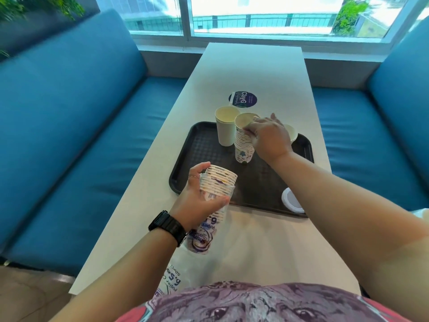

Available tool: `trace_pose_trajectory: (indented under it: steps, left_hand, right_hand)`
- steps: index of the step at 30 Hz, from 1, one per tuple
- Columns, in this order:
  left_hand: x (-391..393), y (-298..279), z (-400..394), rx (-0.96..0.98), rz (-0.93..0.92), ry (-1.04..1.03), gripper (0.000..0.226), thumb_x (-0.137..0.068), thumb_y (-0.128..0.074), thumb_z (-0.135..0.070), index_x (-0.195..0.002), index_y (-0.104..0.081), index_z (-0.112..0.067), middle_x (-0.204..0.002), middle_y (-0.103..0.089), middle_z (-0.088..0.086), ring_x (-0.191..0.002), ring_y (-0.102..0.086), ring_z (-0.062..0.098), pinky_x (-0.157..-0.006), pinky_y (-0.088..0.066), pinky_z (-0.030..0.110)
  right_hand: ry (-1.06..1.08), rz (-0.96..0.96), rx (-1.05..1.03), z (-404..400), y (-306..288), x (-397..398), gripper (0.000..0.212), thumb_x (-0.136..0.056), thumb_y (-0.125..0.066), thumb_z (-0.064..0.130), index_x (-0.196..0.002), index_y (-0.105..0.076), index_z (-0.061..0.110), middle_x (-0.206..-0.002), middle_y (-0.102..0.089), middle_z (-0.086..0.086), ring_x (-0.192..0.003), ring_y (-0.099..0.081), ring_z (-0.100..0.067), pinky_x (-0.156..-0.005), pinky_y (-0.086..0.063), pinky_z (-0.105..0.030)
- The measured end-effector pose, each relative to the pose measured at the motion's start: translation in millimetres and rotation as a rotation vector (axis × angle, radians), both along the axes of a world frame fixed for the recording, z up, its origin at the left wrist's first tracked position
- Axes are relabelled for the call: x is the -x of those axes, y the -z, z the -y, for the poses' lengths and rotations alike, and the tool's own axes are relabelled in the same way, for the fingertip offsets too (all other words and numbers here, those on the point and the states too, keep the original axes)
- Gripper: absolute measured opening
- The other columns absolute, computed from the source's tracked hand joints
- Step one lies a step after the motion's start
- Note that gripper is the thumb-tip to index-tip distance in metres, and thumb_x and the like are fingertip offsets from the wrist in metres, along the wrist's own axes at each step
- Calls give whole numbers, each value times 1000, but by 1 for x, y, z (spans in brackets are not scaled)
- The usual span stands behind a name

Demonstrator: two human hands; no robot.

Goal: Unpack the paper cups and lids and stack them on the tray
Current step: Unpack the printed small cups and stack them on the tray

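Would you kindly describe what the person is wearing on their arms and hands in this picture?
Both forearms are bare, with no sleeves in view. The left hand has a thin ring on one finger, and a chunky black wristwatch with a ribbed strap sits on that wrist. The right hand shows no ring, band or glove.

The right hand (267, 138) hides most of a cup (291, 133).

white table (253, 73) carries a black tray (197, 145) under the right-hand fingers, a round dark sticker (243, 99) beyond those fingertips, clear printed plastic wrap (185, 263) behind the left-hand fingers.
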State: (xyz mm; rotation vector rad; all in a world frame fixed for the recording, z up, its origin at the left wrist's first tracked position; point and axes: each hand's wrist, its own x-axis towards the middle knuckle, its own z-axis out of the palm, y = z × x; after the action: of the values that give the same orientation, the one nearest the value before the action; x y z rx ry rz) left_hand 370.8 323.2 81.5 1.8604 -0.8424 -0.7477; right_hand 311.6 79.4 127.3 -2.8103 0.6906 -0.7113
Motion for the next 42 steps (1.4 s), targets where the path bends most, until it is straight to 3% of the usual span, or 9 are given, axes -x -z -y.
trace_pose_trajectory:
  steps: [3, 11, 16, 19, 22, 29, 32, 36, 42]
  left_hand:
    - [0, 2, -1, 2, 3, -24, 88, -79, -81, -19, -134, -19, -50, -132, -53, -3, -107, -61, 3, -84, -48, 11]
    - [4, 1, 0, -7, 13, -25, 89, -81, -80, -19, -136, -16, -48, -133, -50, -4, -105, -59, 0, -72, -48, 5]
    - [8, -2, -1, -7, 28, -34, 88, -81, -80, -21, -134, -16, -51, -130, -49, -7, -104, -58, -1, -77, -46, 9]
    - [11, -5, -3, 6, 31, -45, 89, -80, -81, -21, -135, -17, -50, -133, -51, -3, -107, -60, 3, -81, -47, 11]
    - [16, -10, -5, 9, 43, -48, 88, -81, -80, -21, -137, -17, -46, -129, -50, -5, -102, -58, -2, -76, -46, 9]
    - [26, -15, -11, 37, 70, -67, 89, -80, -80, -22, -139, -18, -45, -131, -48, -1, -105, -59, 6, -78, -51, 18]
    - [31, -16, -11, 62, 94, -90, 85, -78, -81, -21, -134, -21, -43, -128, -50, -2, -105, -61, 7, -85, -54, 24]
    - [37, -21, -9, 87, 120, -102, 75, -79, -80, -18, -123, -23, -41, -117, -51, -10, -97, -60, -1, -75, -50, 12]
    - [41, -26, -6, 81, 134, -96, 74, -79, -79, -20, -121, -23, -43, -114, -49, -17, -99, -58, -1, -81, -51, 21]
  right_hand:
    - [18, -55, -35, -3, 10, 2, 32, -93, -54, 6, -118, -70, 18, -125, -65, -12, -122, -58, -27, -118, -2, -32]
    - [-24, -45, -62, -2, 14, 7, 39, -94, -52, 3, -129, -62, 18, -135, -59, -7, -139, -40, -19, -122, -4, -43]
    - [-28, 130, -117, -21, 7, 16, 33, -94, -60, 12, -126, -64, 16, -137, -57, -6, -142, -35, -21, -122, -4, -42]
    - [-54, 224, -308, -43, 0, 27, 24, -94, -61, 16, -116, -70, 18, -129, -63, -5, -133, -46, -21, -119, -22, -40]
    - [-84, 193, -548, -68, -6, 41, 19, -95, -61, 26, -110, -72, 24, -112, -69, 4, -102, -61, -10, -90, -51, -26]
    - [-231, 18, -873, -90, -5, 60, 19, -95, -59, 37, -103, -73, 28, -91, -72, 12, -88, -66, -2, -78, -52, -23]
    - [-254, 29, -878, -91, -6, 66, 15, -95, -60, 30, -99, -73, 26, -91, -72, 9, -89, -66, -7, -83, -54, -27]
    - [-272, 6, -853, -90, -13, 69, 15, -95, -59, 20, -93, -70, 31, -91, -71, 11, -89, -64, -6, -83, -51, -23]
    - [-284, -53, -719, -90, -24, 75, 15, -98, -53, 18, -94, -63, 28, -86, -65, 11, -79, -57, -5, -70, -46, -19]
